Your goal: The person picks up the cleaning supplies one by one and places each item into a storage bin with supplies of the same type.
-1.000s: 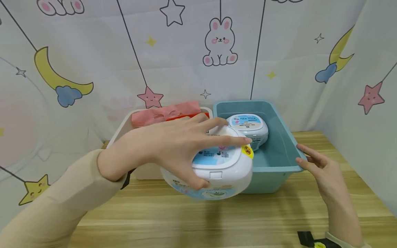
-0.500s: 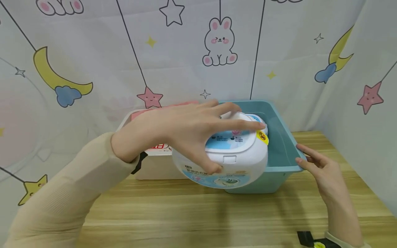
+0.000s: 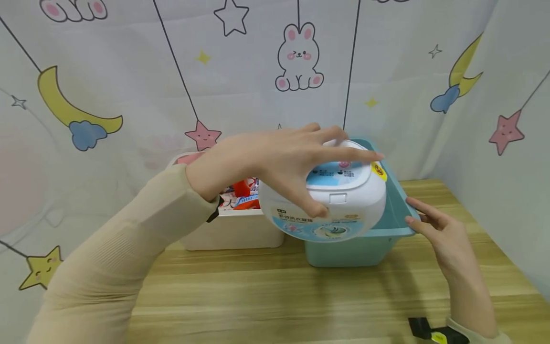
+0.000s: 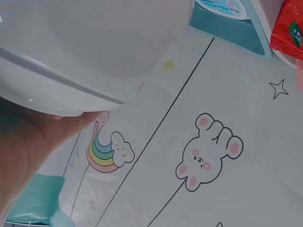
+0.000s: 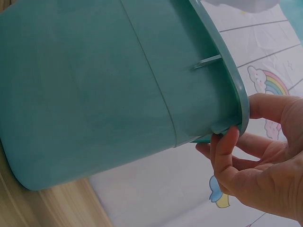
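Note:
My left hand (image 3: 292, 160) grips a white lidded tub of laundry pods (image 3: 352, 205) from above, its fingers spread over the lid and the thumb on the front. The tub is held tilted over the front of a teal bin (image 3: 348, 253), overlapping its opening in the head view. In the left wrist view the tub's smooth white side fills the upper left. At the bin's front right corner, my right hand (image 3: 444, 239) pinches the rim; the right wrist view shows thumb and fingers on that rim (image 5: 244, 106). A second tub (image 4: 227, 7) inside the bin shows only in the left wrist view.
Left of the teal bin stands a cream bin (image 3: 232, 231) holding red packets (image 3: 245, 188) and a pink item (image 3: 189, 158), partly hidden by my left arm. Both bins sit on a wooden table (image 3: 240, 296). A printed curtain (image 3: 240, 81) hangs close behind.
My left hand has carried the tub rightward and up, from in front of the bins to over the teal bin, covering the second tub. My right hand keeps its hold on the rim.

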`<state>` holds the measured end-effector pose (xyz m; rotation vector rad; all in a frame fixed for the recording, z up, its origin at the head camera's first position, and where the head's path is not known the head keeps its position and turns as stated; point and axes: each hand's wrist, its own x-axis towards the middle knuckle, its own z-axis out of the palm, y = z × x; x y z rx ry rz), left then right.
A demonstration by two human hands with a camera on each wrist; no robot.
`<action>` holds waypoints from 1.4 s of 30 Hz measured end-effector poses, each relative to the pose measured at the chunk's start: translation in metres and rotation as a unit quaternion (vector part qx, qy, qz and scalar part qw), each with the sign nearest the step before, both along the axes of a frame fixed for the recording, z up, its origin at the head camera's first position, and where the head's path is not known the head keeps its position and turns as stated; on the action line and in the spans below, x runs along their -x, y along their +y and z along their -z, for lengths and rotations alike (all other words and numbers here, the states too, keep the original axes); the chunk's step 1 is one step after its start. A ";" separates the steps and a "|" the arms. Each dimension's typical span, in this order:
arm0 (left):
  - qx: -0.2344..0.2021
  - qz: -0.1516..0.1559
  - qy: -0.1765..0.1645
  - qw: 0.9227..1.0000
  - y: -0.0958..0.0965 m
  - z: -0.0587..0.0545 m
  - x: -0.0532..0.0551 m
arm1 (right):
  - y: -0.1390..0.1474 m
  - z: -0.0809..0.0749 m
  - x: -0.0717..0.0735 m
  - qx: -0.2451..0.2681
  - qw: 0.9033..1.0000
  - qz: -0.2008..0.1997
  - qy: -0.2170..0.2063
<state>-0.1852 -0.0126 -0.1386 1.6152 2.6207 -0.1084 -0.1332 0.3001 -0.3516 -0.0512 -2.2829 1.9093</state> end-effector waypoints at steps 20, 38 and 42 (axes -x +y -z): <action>0.012 -0.013 0.008 1.000 0.037 0.011 0.030 | 0.000 0.001 0.000 -0.050 0.999 0.011 -0.011; 0.018 -0.034 0.006 0.999 0.060 0.030 0.050 | 0.002 0.000 0.001 -0.084 0.996 0.010 -0.017; 0.032 -0.037 0.009 0.999 0.065 0.036 0.054 | 0.001 0.000 0.000 -0.088 0.996 0.011 -0.022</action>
